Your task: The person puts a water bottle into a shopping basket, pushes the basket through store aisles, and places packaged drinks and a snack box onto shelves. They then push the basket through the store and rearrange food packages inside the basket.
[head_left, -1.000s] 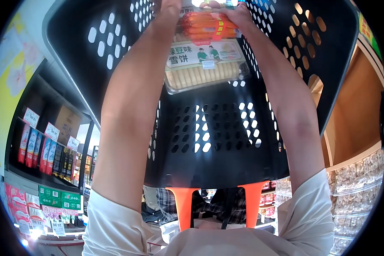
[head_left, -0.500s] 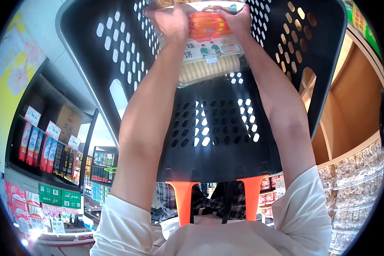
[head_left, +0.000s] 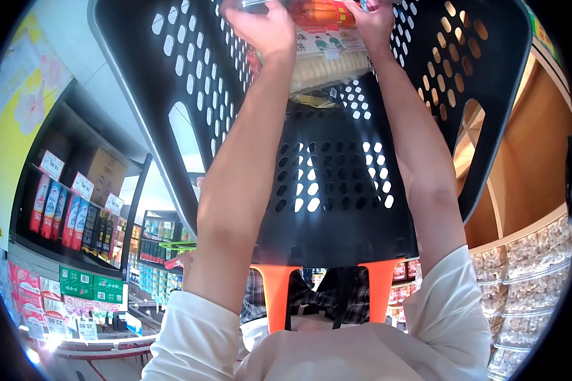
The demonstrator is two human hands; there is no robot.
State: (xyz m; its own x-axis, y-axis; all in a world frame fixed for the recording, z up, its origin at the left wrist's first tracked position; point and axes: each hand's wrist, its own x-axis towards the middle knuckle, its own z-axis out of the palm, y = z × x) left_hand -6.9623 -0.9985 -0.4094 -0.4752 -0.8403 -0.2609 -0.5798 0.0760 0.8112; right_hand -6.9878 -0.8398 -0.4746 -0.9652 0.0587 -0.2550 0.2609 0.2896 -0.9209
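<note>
A deep black plastic basket (head_left: 337,244) with slotted walls fills the middle of the view. Both my arms reach into it. At the top edge, my left hand (head_left: 267,28) has its thumb and fingers around the side of a clear plastic package (head_left: 251,5), mostly cut off by the frame. My right hand (head_left: 373,25) is closed at the package's other side, its fingertips partly out of view. Between and below my hands lies a red-orange food packet (head_left: 318,13). Under that is a white-labelled pack (head_left: 330,41) with pale rows of food (head_left: 327,71) showing through clear plastic.
Orange handle parts (head_left: 278,295) hang from the basket's near edge. A shelf of red and blue cartons (head_left: 41,206) with price cards stands at left. Wooden shelving (head_left: 527,159) and stacked clear-packed goods (head_left: 527,273) curve along the right. A yellow-green poster hangs far left.
Both my hands have moved up in the view and slightly right, with the package. More of the basket floor and a yellowish item below the pale food now show.
</note>
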